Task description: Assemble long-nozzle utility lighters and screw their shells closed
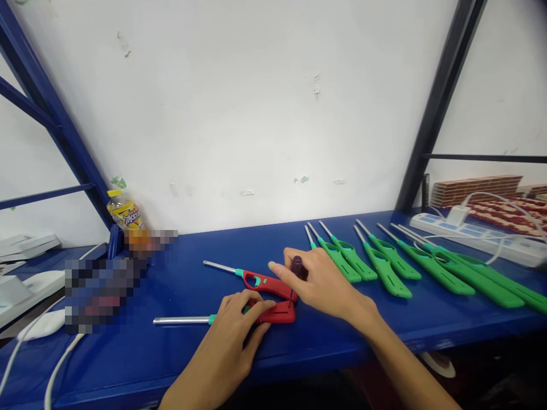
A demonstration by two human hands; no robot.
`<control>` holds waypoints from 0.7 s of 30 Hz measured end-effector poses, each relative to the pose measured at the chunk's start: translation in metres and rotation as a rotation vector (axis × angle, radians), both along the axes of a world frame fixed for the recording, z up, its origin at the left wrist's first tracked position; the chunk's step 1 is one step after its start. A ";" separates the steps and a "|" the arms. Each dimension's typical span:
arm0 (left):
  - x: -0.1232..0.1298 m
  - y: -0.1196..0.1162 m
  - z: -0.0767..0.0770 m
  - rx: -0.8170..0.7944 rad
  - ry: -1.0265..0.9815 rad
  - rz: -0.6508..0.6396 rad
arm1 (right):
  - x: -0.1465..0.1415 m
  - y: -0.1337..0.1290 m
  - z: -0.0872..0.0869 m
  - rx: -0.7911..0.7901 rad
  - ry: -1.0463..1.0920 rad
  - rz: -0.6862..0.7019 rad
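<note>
My left hand (pixel 241 322) is closed round the handle of a red lighter (pixel 280 312), which lies flat with its metal tube pointing left. In my right hand (pixel 318 279) is a dark-handled screwdriver (pixel 296 265), held upright. Its thin shaft reaches down to the right end of that red handle. A second red lighter (pixel 269 284) lies just behind, its tube angled to the upper left and its right end partly under my right hand. Several green lighters (pixel 387 275) lie on the blue table (pixel 188 285) to the right of my right hand.
At the back left stands a yellow-labelled bottle (pixel 127 216) beside a blue metal post. A white power strip (pixel 478 236) with cables lies at the back right, near stacked brown pieces (pixel 474 190). White cables run along the left side.
</note>
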State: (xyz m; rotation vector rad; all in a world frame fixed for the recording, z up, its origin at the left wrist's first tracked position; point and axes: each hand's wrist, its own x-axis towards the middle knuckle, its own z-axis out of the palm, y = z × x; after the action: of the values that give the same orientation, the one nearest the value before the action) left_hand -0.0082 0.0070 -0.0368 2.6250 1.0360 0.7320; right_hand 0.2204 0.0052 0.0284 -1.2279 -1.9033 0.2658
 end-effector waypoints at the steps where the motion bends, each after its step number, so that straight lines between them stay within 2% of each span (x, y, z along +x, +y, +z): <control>1: 0.000 0.000 0.000 0.003 0.002 0.001 | 0.001 0.001 0.000 -0.011 -0.001 0.003; 10: 0.000 0.001 -0.002 0.032 -0.001 0.003 | 0.004 -0.005 0.004 -0.039 0.002 0.125; 19: 0.000 0.000 -0.001 0.011 0.008 0.005 | 0.004 -0.005 0.004 -0.126 0.119 0.097; 21: 0.000 0.000 0.000 0.013 0.003 0.004 | 0.003 -0.004 0.003 -0.105 0.131 0.123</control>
State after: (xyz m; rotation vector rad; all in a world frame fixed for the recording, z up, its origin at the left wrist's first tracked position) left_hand -0.0086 0.0068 -0.0372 2.6366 1.0410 0.7376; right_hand 0.2231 0.0011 0.0316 -1.1345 -1.8731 0.5052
